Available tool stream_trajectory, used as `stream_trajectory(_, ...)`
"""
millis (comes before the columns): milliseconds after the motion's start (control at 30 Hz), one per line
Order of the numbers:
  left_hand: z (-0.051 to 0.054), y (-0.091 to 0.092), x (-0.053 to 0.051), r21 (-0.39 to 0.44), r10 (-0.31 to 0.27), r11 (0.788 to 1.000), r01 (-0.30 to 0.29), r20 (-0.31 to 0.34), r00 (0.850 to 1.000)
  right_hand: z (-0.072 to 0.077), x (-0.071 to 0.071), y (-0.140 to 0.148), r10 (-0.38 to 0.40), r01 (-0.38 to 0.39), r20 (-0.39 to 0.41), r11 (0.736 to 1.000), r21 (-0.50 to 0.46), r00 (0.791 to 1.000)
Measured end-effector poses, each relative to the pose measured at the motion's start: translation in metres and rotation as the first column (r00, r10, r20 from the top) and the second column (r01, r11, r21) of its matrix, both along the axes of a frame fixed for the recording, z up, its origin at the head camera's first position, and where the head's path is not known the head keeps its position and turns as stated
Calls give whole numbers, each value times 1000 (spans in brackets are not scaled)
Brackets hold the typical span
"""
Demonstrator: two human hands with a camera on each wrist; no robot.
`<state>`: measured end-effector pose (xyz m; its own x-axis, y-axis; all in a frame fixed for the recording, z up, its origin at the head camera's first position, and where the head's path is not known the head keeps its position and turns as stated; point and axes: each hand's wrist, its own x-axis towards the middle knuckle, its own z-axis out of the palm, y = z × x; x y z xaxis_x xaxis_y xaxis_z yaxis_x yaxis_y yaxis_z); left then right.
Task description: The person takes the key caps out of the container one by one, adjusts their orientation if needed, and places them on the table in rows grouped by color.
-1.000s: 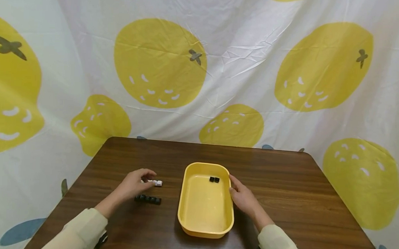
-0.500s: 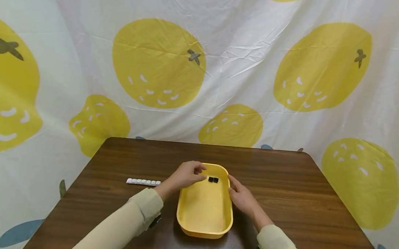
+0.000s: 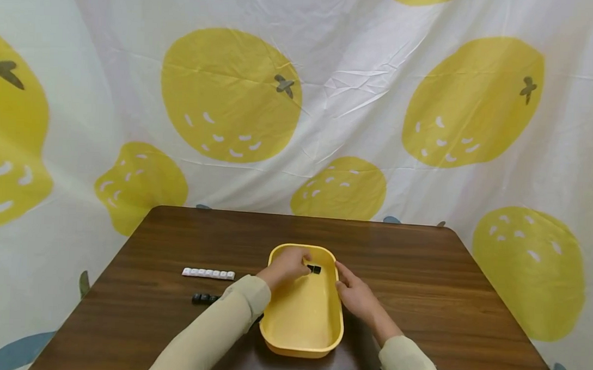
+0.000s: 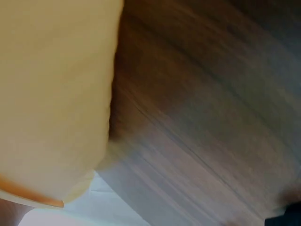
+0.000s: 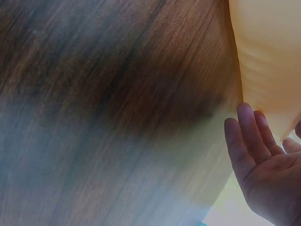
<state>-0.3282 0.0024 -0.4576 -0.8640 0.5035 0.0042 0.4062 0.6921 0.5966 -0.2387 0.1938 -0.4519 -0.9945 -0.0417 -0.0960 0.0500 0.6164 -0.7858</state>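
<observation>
My left hand (image 3: 290,263) reaches down inside the yellow tray (image 3: 300,349), near its far end. Its fingertips are beside two black keycaps (image 3: 315,269) on the tray floor; whether they pinch anything is hidden. My right hand (image 3: 358,297) rests against the tray's right side, with fairly straight fingers touching the outer wall. In the right wrist view, those fingers (image 5: 249,134) lie along the yellow wall. A row of several white keycaps (image 3: 208,273) stands to the left of the tray. Nearer me is a row of black keycaps (image 3: 204,299), partly covered by my left sleeve.
Everything stands on a dark brown wooden table (image 3: 397,254). A white cloth with a lemon print (image 3: 231,95) hangs behind the table's far edge. The left wrist view shows mostly the tray's outer wall (image 4: 51,84) and blurred wood grain.
My left hand has moved right from the white keycap row, over the tray's rim and down to the black keycaps inside. The right hand stays at the tray's side.
</observation>
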Motion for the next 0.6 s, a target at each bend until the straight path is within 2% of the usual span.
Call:
stream_trajectory(133,-4,2,-1,-128,-4,992,1,-28,1000,1,0,0,-2,2,-2,1000,1,1000)
stream_trajectory(233,-4,2,0,-195,1,981,-9,-40,999,1,1,0,-5,5,3,1000,5,1000)
stream_trajectory(600,-9,0,-1,-201,-22,979,13,-45,999,-3,0,1,-4,4,-9,1000,16,1000)
